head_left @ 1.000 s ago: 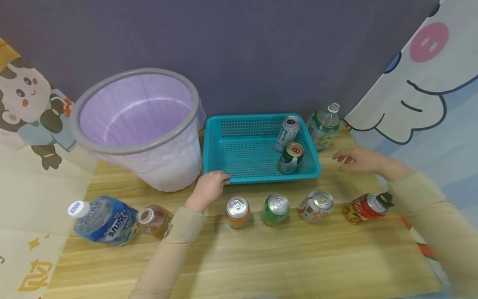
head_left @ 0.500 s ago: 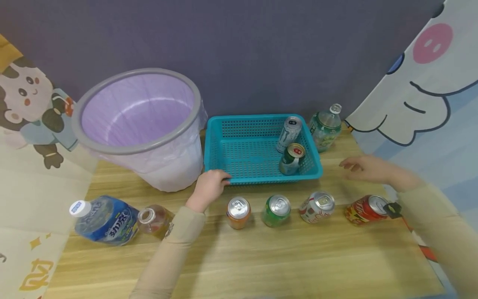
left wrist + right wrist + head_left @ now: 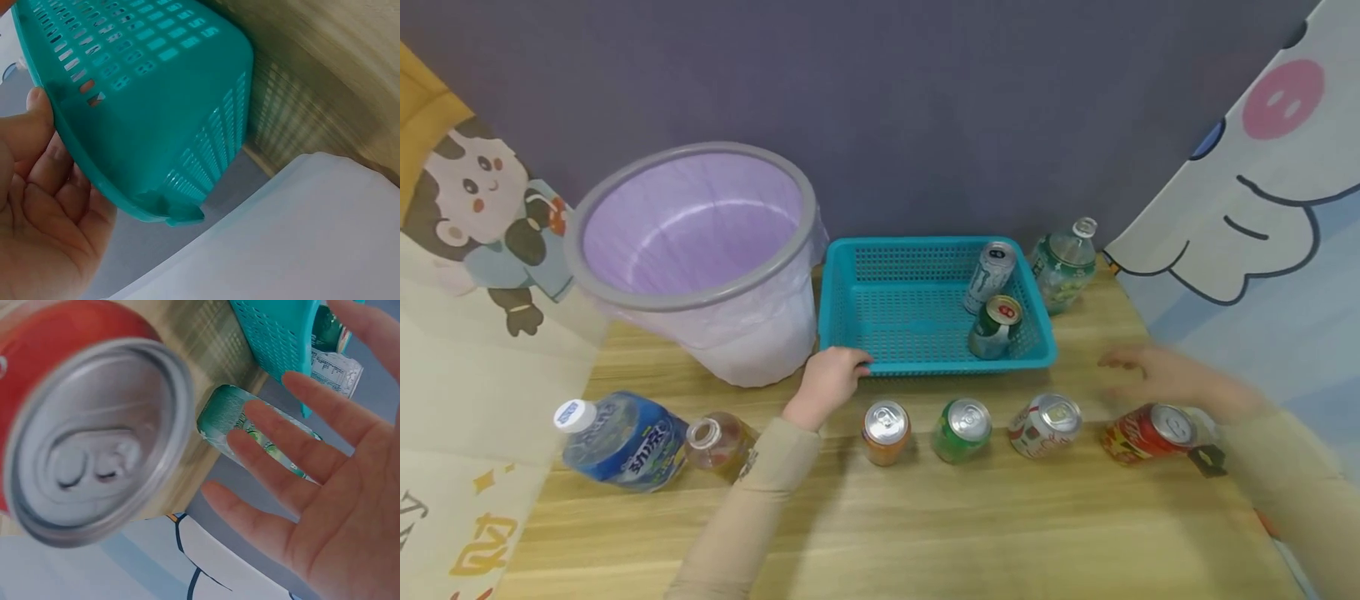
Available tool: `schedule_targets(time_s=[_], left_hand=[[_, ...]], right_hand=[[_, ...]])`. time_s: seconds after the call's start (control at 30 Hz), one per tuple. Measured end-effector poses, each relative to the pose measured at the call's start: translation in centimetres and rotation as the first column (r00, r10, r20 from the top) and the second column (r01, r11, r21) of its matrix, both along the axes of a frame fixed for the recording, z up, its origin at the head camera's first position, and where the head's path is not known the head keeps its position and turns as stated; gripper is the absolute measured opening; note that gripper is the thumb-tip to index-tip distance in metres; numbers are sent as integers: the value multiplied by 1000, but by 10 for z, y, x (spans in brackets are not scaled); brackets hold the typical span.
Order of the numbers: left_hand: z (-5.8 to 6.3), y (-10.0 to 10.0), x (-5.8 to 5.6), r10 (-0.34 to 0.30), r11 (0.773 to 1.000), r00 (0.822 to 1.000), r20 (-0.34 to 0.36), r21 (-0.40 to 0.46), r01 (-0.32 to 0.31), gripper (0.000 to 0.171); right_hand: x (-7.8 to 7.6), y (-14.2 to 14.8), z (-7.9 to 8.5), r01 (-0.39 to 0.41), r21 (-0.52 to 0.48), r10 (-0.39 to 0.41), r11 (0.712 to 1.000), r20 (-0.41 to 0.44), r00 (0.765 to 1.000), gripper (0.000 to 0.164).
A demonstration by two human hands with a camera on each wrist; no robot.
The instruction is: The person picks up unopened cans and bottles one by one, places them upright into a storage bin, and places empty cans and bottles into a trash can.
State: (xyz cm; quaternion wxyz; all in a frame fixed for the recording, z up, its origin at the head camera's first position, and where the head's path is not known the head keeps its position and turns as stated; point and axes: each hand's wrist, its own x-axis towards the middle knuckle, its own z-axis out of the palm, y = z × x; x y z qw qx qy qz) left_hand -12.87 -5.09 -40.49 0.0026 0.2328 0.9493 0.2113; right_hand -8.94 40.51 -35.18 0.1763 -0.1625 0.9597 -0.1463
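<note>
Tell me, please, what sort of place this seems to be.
Probably an indoor booth for tabletop work: cartoon-printed walls flank a wooden table holding a lined bin and a basket with cans.

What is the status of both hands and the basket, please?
Left hand gripping basket rim. Right hand open near red can. Basket holding silver can and dark-green can. Near side: orange can and green can, possibly obstructing.

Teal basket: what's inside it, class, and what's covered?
The teal basket holds a silver can and, in front, a green can, which partly hides it in the head view. The basket's floor under both is covered.
</note>
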Motion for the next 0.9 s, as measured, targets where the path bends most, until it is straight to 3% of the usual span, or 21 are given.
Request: schedule_targets(time_s=[0.33,0.5,0.73,0.9], left_hand=[[0,1,0,-7,1000,1000,9,-5,7,17],[1,2,1,-3,1000,1000,-5,2,3,16],[0,2,1,3,1000,1000,-28,-11,-3,15],[1,1,1,0,1000,1000,-22,-18,-1,15]], right_hand=[[13,2,-7,-42,-29,41,999,-40,998,55],[17,3,-9,-35,-16,34,999,-9,999,58],[21,0,-12,5,-16,-3,1000,109,994,60],[24,3,-17,13,-29,-9,999,114,993,59]])
